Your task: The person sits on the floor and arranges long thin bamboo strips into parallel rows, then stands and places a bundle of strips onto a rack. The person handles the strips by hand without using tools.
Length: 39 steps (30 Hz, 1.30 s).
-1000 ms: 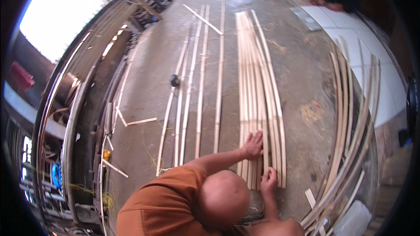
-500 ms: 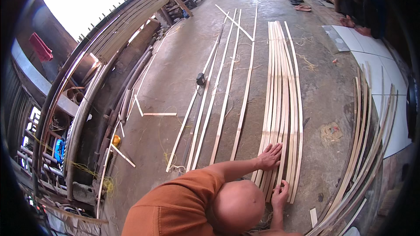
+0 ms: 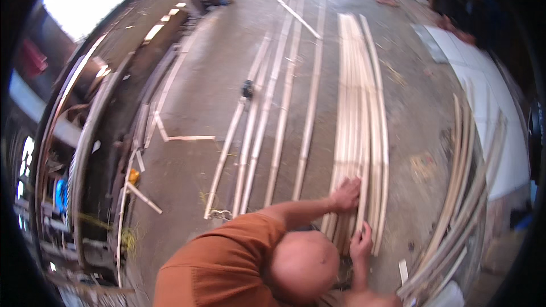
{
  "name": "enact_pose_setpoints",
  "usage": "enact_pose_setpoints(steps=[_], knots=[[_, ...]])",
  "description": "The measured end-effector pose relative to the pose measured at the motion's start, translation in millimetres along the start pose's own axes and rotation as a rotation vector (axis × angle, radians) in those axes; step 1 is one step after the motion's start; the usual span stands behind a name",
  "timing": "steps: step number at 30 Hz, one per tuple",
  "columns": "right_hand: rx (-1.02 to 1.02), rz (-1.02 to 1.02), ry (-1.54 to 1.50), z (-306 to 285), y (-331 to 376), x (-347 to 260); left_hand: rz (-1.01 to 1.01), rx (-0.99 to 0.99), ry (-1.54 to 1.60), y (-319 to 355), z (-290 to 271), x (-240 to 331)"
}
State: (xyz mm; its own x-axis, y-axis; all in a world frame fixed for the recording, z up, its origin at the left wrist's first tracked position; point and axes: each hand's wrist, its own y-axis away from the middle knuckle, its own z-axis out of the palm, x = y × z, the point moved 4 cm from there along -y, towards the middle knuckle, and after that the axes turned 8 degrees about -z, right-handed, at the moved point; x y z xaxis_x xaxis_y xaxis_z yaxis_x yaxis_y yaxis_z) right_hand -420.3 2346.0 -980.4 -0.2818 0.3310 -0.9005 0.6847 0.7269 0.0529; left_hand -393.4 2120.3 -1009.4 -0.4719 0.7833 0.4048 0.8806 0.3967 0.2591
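A row of pale bamboo strips (image 3: pixel 350 102) lies side by side on the concrete floor, running away from me. Near its close end, my left hand (image 3: pixel 346 194) rests on the strips, fingers drawn in against the edge of one raised strip (image 3: pixel 364 165); motion blur softens the fingertips. My right hand (image 3: pixel 361 243) is lower and to the right, its fingers closed around the near part of that same strip. To the left, several separate strips (image 3: pixel 278 136) lie spaced apart, with a thin piece (image 3: pixel 292 12) slanting across their far ends.
A small black tape measure (image 3: pixel 247 88) sits among the spaced strips. Short offcuts (image 3: pixel 192 137) lie farther left, beside long poles (image 3: pixel 94 136). On the right, a bundle of curved strips (image 3: pixel 455 239) borders white tiles (image 3: pixel 500 153). Another person (image 3: pixel 463 17) sits at the far right.
My left hand has gone from lying flat with fingers spread to fingers drawn in at the strip. My right hand stays by the strip's near end. The whole view has shifted and blurred.
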Motion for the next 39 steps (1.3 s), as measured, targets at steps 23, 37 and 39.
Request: enact_pose_setpoints(steps=[23,37,39], knots=[[0.037,-0.043,0.196,-11.3,1.5,-19.4,-0.006,0.018,-0.147,3.7,3.1,1.9],[0.096,-0.079,0.127,3.5,11.1,-42.1,-0.266,0.115,-0.052,16.6,-13.8,9.3],[0.071,-0.021,0.128,4.9,10.7,-39.4,-0.265,0.091,-0.049,18.5,-14.8,5.2]])
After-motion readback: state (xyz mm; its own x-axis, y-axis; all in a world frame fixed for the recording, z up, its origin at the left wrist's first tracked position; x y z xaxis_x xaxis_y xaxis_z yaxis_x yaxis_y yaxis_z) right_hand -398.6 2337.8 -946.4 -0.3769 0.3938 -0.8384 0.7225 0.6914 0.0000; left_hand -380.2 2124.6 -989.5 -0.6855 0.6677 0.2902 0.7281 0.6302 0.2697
